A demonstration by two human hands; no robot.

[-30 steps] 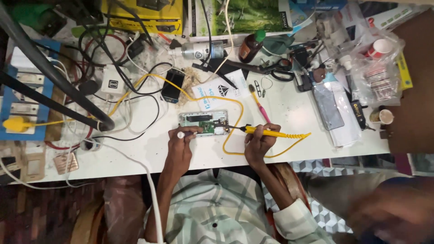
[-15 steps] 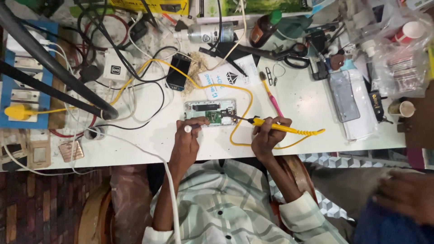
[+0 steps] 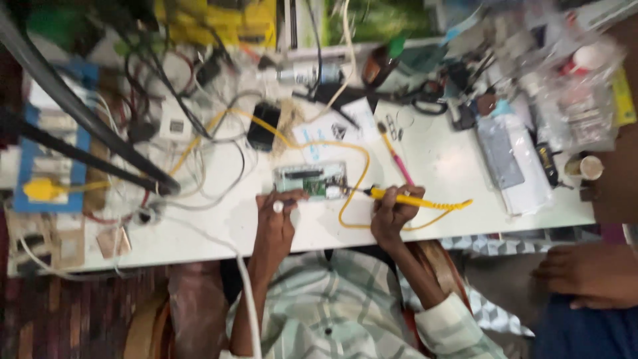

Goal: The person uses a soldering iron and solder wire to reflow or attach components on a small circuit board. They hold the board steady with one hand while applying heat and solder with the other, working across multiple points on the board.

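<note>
black phone (image 3: 264, 126), scissors (image 3: 425, 104), pink pen (image 3: 397, 157)

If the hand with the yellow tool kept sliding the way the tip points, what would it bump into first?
Probably the green circuit board. The right hand aims the yellow soldering iron leftward, with its tip already at the board's right edge. The picture is blurry, so contact is unclear.

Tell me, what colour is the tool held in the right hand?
Yellow: the soldering iron, seen in the head view.

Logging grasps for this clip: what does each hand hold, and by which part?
The right hand grips the yellow soldering iron by its handle, tip at the circuit board. The left hand rests by the board; blur hides any hold.
</note>
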